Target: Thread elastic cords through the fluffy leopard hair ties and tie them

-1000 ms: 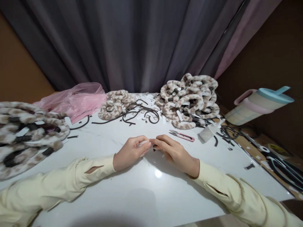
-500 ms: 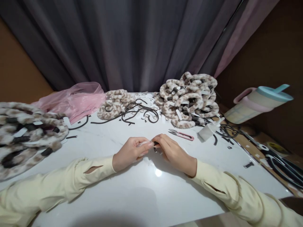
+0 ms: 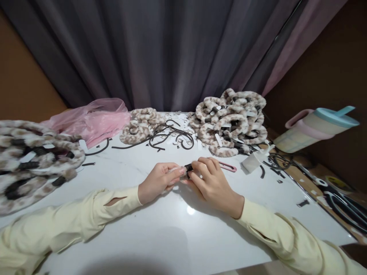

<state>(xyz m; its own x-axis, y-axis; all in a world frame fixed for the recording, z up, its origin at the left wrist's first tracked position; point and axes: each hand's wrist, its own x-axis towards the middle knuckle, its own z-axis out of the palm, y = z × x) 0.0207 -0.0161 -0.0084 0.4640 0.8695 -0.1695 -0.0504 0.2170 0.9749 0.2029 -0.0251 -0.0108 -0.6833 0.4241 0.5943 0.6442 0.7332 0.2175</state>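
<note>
My left hand (image 3: 159,178) is closed in a pinch around a small pale, fuzzy piece, mostly hidden by the fingers. My right hand (image 3: 213,181) has its fingers bent around a short black tube (image 3: 188,168), which shows between the two hands against the pale piece. The hands nearly meet above the white tabletop (image 3: 137,236). Just behind my right hand lie pink-handled thread snips (image 3: 228,167), their blades covered by that hand. A small white squeeze bottle (image 3: 254,162) leans to the right of them.
Brown-spotted plush rings are heaped at the left (image 3: 61,154), with more rings at the back right (image 3: 233,122). Black cord (image 3: 156,139) and a pink plastic bag (image 3: 97,116) lie at the back. At the right are a lidded tumbler (image 3: 309,131) and black-handled scissors (image 3: 341,202).
My right hand has shifted its grip, with the fingers raised and spread further over the black tube, now covering the snips' blades. My left hand keeps its pinch. The view has shifted slightly.
</note>
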